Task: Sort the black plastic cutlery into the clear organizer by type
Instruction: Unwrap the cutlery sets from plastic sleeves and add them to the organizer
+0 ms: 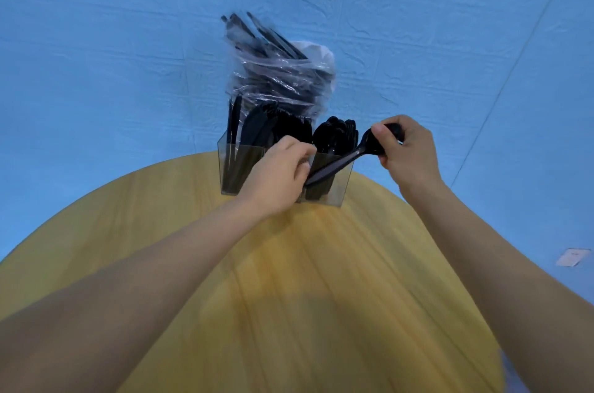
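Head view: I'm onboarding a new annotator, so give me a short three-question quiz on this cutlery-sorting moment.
1. True or false: the clear organizer stands on the wooden table.
2. Which hand grips the bowl end of the black spoon?
3. Behind the organizer is: A) a plastic bag of cutlery B) a plate C) a cup.

Key: 1 true; 2 right hand, while the left hand holds the handle end; 3 A.

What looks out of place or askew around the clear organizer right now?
One black spoon lies slanted across the front of the clear organizer instead of standing in a compartment; the right hand grips its bowl, the left hand is at its handle. The rest stands upright.
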### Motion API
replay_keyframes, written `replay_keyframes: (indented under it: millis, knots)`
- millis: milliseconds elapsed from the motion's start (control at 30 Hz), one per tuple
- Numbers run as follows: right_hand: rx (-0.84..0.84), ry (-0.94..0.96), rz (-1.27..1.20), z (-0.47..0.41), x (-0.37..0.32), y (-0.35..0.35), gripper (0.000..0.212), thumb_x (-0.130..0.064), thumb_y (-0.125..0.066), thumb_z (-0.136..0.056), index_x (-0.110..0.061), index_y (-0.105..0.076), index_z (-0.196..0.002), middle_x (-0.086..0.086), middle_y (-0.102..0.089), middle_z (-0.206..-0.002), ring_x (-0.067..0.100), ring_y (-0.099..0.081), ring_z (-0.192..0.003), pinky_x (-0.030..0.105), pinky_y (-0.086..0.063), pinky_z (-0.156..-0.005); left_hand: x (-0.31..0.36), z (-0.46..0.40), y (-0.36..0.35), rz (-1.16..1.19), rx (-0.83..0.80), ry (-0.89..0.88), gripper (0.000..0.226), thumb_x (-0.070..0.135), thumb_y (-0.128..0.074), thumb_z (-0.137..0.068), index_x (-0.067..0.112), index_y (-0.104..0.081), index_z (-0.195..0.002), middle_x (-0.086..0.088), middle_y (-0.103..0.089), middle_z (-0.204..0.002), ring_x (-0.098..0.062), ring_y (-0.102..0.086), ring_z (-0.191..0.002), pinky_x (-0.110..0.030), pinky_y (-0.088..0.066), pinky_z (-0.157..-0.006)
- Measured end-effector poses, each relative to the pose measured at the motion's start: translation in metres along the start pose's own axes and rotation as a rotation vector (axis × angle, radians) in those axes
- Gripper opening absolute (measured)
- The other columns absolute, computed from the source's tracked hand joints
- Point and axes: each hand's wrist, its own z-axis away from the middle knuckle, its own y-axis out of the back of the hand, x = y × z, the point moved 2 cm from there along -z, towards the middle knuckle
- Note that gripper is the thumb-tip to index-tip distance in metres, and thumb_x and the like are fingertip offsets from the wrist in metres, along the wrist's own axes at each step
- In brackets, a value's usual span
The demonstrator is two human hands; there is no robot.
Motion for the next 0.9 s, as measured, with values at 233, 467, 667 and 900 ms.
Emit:
replay_keyframes:
  millis: [233,467,667,900]
  knots:
    - [0.154,0.055,0.070,-0.042,0.001,0.010,0.010,-0.021,-0.058,-0.093,-0.015,-0.057,-0.085,-0.011,-0.058,-0.074,0.009,-0.053,-0.064,0.023,-0.042,-0.066,-0.010,-0.012,-0.019,-0.454,-0.018,-0.203,0.053,0.013,-0.044,-0.094,0.019,-0.032,-0.145,0.003,-0.035,-0.144,-0.016,-0.033,-0.131,-0.031,-0.025,-0.110]
    - [0.251,0.097,0.215,-0.051,-0.001,0.003,0.011,-0.018,-0.053,-0.095,-0.010,-0.058,-0.090,0.000,-0.062,-0.084,0.008,-0.055,-0.073,0.008,-0.038,-0.061,-0.012,-0.015,-0.023,-0.485,0.008,-0.199,0.055,0.013,-0.043,-0.094,0.024,-0.029,-0.146,0.008,-0.035,-0.144,-0.012,-0.033,-0.131,-0.028,-0.023,-0.108]
    - [0.201,0.278,0.467,-0.045,-0.013,-0.026,0.016,-0.017,-0.047,-0.096,-0.004,-0.056,-0.095,0.010,-0.054,-0.099,0.027,-0.053,-0.082,0.041,-0.043,-0.075,-0.013,-0.016,-0.024,-0.457,0.020,-0.211,0.056,0.012,-0.044,-0.094,0.023,-0.028,-0.147,0.007,-0.036,-0.143,-0.012,-0.034,-0.131,-0.027,-0.024,-0.109]
    - [-0.013,0.488,0.808,-0.017,0.017,-0.054,0.042,-0.033,-0.032,-0.099,-0.003,-0.062,-0.104,0.012,-0.053,-0.104,0.032,-0.049,-0.089,0.040,-0.042,-0.070,-0.013,-0.015,-0.026,-0.460,0.021,-0.232,0.056,0.013,-0.043,-0.094,0.019,-0.028,-0.147,0.004,-0.039,-0.139,-0.016,-0.038,-0.126,-0.029,-0.027,-0.108]
